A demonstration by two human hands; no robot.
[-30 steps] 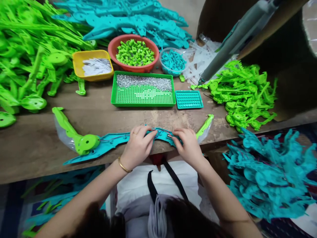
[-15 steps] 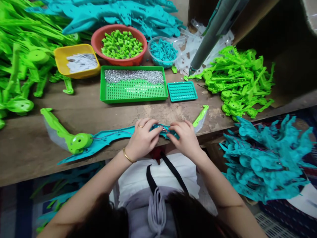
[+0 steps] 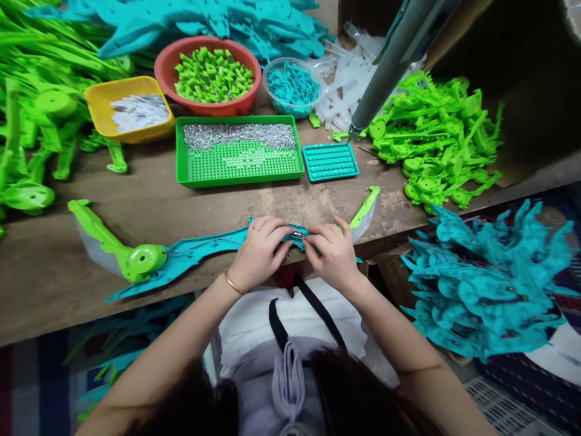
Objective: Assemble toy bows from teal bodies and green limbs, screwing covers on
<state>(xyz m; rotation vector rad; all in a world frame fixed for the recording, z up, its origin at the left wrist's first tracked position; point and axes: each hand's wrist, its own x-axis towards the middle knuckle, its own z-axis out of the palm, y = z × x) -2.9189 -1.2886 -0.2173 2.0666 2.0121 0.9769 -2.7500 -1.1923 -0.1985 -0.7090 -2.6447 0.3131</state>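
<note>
A long teal toy bow shell (image 3: 200,249) lies along the table's front edge with its hollow side up, thin wires running inside. A green limb piece with a round hub (image 3: 144,260) sits at its left end, and another green limb piece (image 3: 364,209) at its right. My left hand (image 3: 263,248) is closed over the shell's middle, thumb and fingers beside a small shiny silver and red part (image 3: 298,234). From the other side, my right hand (image 3: 331,251) pinches at that same spot; its fingertips hide what they hold.
Behind the shell stand a green tray of screws (image 3: 240,180), a small teal tray (image 3: 331,162), a yellow tub (image 3: 100,103), a red bowl (image 3: 166,75) and a clear bowl (image 3: 295,109). A hanging screwdriver (image 3: 381,91) points down. Green parts (image 3: 436,145) and teal shells (image 3: 481,284) are heaped right.
My fingers have shifted slightly around the small silver part, which shows a little more clearly between them. The view has moved a little; the shell stays in place.
</note>
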